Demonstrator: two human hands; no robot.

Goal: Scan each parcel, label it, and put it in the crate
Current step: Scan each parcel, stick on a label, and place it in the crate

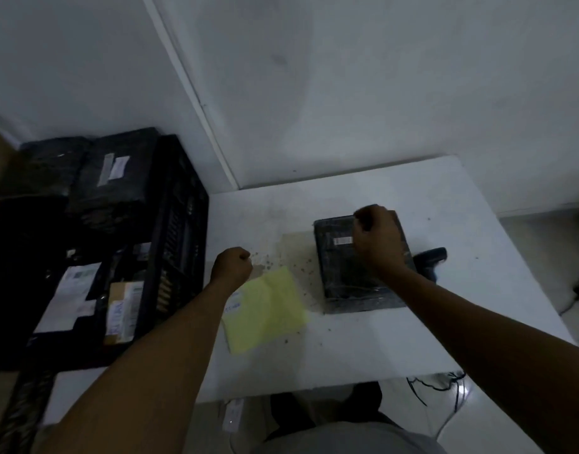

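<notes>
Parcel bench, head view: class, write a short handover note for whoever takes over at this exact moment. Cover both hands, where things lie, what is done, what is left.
Left hand: fist above the table, holding nothing visible.
Right hand: curled over the black parcel; whether it has a grip on anything cannot be told.
The parcel lies flat on the white table, a small white sticker on top. Yellow sheet lies to its left, black scanner to its right.
Black crate on the left already holds labelled parcels.
Left: scan if not done, label, put this parcel in the crate.
</notes>
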